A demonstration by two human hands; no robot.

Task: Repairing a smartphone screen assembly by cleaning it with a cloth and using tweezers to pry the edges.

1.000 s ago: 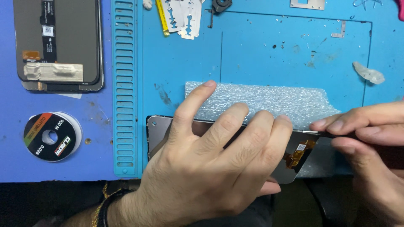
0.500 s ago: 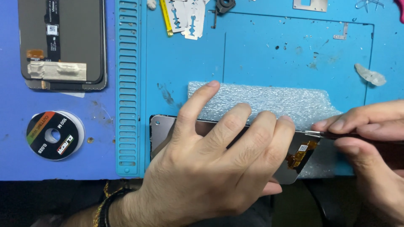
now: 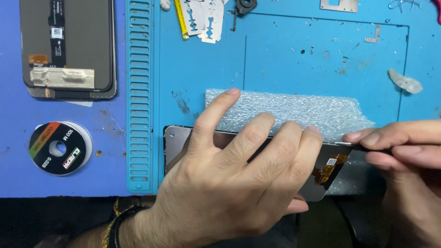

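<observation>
A phone screen panel [image 3: 176, 141] lies face down on a strip of bubble wrap [image 3: 312, 110] on the blue work mat [image 3: 298, 55]. My left hand [image 3: 239, 183] is spread over the panel, fingers on its top edge and thumb at its lower edge, holding it down. An orange flex connector [image 3: 329, 168] shows at the panel's right end. My right hand [image 3: 404, 151] comes in from the right and pinches a thin metal blade [image 3: 350, 144] against the panel's upper right corner. Most of the panel is hidden under my left hand.
A second phone display [image 3: 69, 46] with taped flex lies at the top left, with a spool of cutting wire [image 3: 59, 148] below it. Razor blades [image 3: 204, 16] and small metal parts [image 3: 339, 4] sit along the far edge. A lump of clear glue [image 3: 404, 81] lies at the right.
Almost nothing differs. Both hands keep their hold on the panel and the blade, and the view has shifted only slightly.
</observation>
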